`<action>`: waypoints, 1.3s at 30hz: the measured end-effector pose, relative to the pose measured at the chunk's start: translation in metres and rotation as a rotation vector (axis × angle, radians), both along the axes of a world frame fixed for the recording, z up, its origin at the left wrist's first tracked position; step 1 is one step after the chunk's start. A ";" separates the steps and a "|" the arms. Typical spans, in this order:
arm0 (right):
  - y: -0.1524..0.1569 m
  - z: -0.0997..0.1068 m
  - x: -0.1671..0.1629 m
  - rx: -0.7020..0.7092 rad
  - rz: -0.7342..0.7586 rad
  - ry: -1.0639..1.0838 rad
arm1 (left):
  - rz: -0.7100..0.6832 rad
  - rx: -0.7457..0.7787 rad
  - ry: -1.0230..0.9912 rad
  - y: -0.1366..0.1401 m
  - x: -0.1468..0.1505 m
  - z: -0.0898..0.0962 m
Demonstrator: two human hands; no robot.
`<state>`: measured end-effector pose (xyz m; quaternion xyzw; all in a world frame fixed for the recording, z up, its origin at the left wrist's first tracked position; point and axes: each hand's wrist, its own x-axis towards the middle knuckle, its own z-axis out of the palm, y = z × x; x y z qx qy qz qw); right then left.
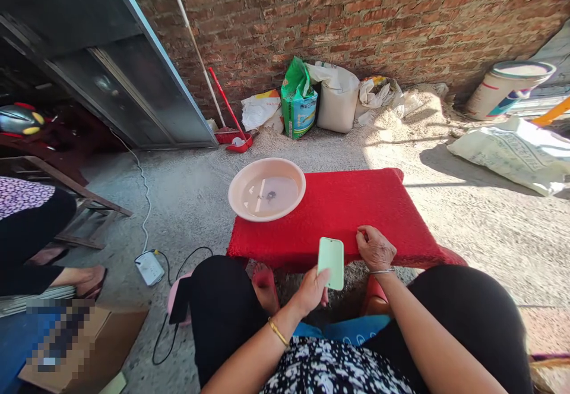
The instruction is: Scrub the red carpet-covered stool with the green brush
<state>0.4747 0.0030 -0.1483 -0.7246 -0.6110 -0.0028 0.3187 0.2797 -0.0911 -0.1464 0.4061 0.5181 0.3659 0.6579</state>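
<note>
My left hand [313, 292] grips a pale green flat rectangular piece with rounded corners [331, 260] by its lower left edge. The piece is tilted up just in front of the near edge of a low table covered with red cloth [356, 204]. My right hand [376, 248] rests on the cloth near that edge, its fingers curled in; whatever they may hold is hidden. At the table's left end stands a pale pink basin [236, 204] with water and a small dark thing in it, apart from both hands.
A power strip [149, 268] with cables lies on the floor at left, near a cardboard box [111, 346]. Another person's leg [31, 233] is at far left. Sacks [337, 100], a red dustpan [240, 143] and a bucket [507, 91] stand along the brick wall.
</note>
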 end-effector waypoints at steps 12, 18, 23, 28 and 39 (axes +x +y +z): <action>-0.001 0.002 -0.002 -0.016 0.006 0.029 | 0.481 0.095 0.007 0.022 -0.038 0.019; -0.001 0.001 -0.002 -0.010 -0.005 0.017 | 0.075 -0.024 0.063 -0.002 0.002 -0.001; 0.000 0.001 -0.002 -0.009 -0.007 0.011 | -0.021 0.029 0.054 -0.009 -0.002 0.001; 0.000 0.002 -0.002 -0.005 0.004 0.015 | 0.426 0.184 -0.001 0.013 -0.041 0.013; -0.003 0.004 -0.003 -0.014 -0.017 0.026 | -0.178 0.016 0.073 -0.011 0.001 0.002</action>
